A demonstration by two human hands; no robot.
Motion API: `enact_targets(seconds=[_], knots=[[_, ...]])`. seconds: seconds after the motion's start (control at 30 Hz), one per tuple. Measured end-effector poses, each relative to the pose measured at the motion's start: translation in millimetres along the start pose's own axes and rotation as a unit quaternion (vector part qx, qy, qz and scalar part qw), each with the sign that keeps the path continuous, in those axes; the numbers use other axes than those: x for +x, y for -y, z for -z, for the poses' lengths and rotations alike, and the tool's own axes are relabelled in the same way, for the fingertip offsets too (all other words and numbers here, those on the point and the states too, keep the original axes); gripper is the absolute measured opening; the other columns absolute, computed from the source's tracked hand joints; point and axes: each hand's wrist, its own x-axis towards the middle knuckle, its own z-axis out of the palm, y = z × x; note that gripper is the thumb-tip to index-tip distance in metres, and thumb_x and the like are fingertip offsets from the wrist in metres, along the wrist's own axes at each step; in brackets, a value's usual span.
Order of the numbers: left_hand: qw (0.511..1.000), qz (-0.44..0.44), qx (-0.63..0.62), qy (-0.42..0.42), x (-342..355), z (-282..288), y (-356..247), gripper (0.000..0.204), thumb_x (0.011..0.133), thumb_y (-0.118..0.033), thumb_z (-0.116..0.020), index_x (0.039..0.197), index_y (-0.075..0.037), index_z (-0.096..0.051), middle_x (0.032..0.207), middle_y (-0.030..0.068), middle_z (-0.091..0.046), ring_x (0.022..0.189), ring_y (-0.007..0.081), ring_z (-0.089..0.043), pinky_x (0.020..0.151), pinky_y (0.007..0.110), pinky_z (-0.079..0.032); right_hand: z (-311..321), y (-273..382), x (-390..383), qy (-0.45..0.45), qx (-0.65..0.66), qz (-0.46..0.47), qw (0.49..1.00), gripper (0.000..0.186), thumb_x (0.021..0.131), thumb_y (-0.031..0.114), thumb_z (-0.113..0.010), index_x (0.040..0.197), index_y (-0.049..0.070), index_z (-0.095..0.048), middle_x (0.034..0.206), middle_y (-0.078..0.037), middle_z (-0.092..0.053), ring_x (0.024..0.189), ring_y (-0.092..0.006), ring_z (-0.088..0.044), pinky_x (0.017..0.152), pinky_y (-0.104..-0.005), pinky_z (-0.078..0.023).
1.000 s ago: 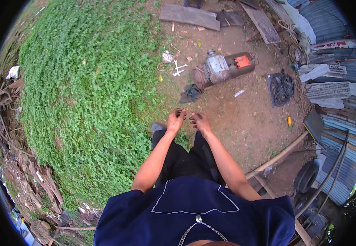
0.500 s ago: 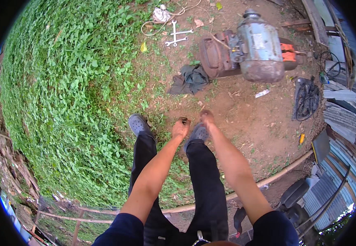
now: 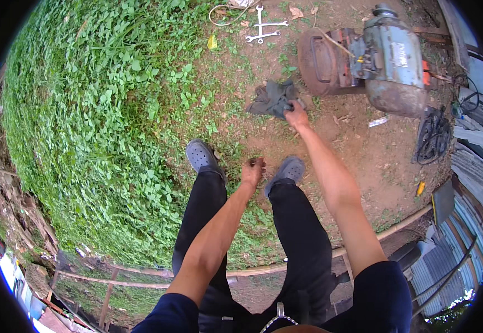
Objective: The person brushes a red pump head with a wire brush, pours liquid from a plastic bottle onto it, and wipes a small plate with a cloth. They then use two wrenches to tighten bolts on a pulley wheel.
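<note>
My right hand (image 3: 297,116) reaches forward to a crumpled dark grey-green cloth (image 3: 270,100) on the soil, its fingers closed on the cloth's near right edge. Between my feet, low over the ground, my left hand (image 3: 253,171) has curled, dark-smudged fingers; whatever they may hold is too small to make out. Beyond the cloth to the right stands a worn machine with a blue-grey motor (image 3: 394,58) and a rusty brown housing (image 3: 316,64). Three open-ended wrenches (image 3: 261,33) lie crossed over one another on the dirt at the far side.
Leafy weeds (image 3: 102,127) cover the left. Coiled black cable (image 3: 434,136) lies on a dark sheet at right, near a yellow object (image 3: 421,188). A wooden pole (image 3: 386,233) crosses behind my legs. Corrugated metal sheets (image 3: 447,255) line the right edge. My clogs (image 3: 199,155) flank my left hand.
My right hand has gone forward from beside my right foot to the cloth and taken hold of it. The left hand stays low between my feet. The view has shifted slightly.
</note>
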Motion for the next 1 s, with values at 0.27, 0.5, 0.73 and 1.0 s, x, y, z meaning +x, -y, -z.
enact_targets(seconds=[0.27,0.5,0.73,1.0], knots=[[0.983,-0.109,-0.141,-0.039,-178.1,3.6,-66.0,0.095,0.086,-0.055,-0.064,0.151,0.002,-0.023,0.151,0.0213,-0.035,0.137,0.031,-0.037,0.111,0.039,-0.031,107.8,87.1,-299.3,0.184,0.276,-0.038,0.943,0.043,0.079,0.013,-0.061,0.121,0.005,-0.059,0.097,-0.008,-0.063,0.088,-0.0159,-0.058,0.078,-0.0303,-0.048],[0.944,-0.299,0.08,-0.115,-376.1,30.6,-129.9,0.045,0.097,-0.032,-0.055,0.115,0.009,-0.063,0.1,0.0202,-0.069,0.095,0.0325,-0.065,0.085,0.042,-0.048,218.2,222.5,-441.2,0.129,0.148,0.166,0.966,0.047,0.08,0.016,-0.067,0.124,0.004,-0.059,0.103,-0.008,-0.067,0.093,-0.0193,-0.063,0.082,-0.0339,-0.049],[0.927,-0.357,-0.024,-0.112,-457.8,94.4,-250.2,0.057,0.096,-0.046,-0.054,0.099,0.011,-0.064,0.087,0.0192,-0.066,0.079,0.0256,-0.06,0.076,0.043,-0.047,269.2,382.3,-518.8,-0.02,0.089,0.318,0.944,0.049,0.082,0.025,-0.069,0.125,0.004,-0.058,0.118,-0.017,-0.063,0.112,-0.0279,-0.059,0.098,-0.0386,-0.045],[0.866,-0.484,-0.088,0.087,-577.7,108.0,-356.4,0.049,0.103,-0.039,-0.046,0.1,0.006,-0.065,0.083,0.0084,-0.065,0.072,0.0154,-0.055,0.068,0.033,-0.047,287.8,494.1,-527.5,-0.284,0.24,0.343,0.862,0.066,0.09,0.037,-0.066,0.143,0.007,-0.042,0.132,-0.021,-0.051,0.125,-0.0354,-0.049,0.108,-0.0452,-0.036]])
